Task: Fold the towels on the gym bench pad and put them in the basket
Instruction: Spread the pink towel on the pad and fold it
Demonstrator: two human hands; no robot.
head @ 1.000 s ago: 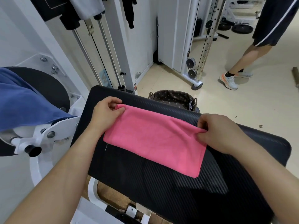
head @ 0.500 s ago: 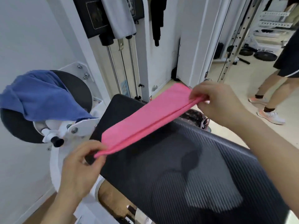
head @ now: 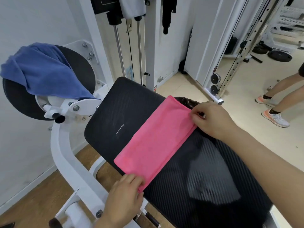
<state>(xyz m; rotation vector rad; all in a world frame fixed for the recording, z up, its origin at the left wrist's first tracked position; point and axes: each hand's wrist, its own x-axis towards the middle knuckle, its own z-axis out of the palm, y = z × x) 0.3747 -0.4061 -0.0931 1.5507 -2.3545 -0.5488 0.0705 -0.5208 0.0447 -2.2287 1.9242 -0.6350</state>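
A pink towel (head: pixel 156 139), folded into a long strip, lies diagonally across the black gym bench pad (head: pixel 118 109). My left hand (head: pixel 125 196) pinches its near corner at the pad's front edge. My right hand (head: pixel 212 119) pinches the far right corner. Behind the pad's far edge, a sliver of the dark patterned basket (head: pixel 189 102) shows, mostly hidden by the towel and my right hand. A blue towel (head: pixel 42 71) hangs over the round black pad of the machine on the left.
White machine frame (head: pixel 65 155) and a black knob (head: pixel 58 117) stand left of the pad. Cable rods and a weight stack rise behind. A person's legs in running shoes (head: pixel 276 118) stand on the floor at right, near weight plates (head: pixel 279 55).
The pink towel was lifted off the pad, turned and laid back down lengthwise towards me. My left hand moved to the near end, my right hand to the far end.
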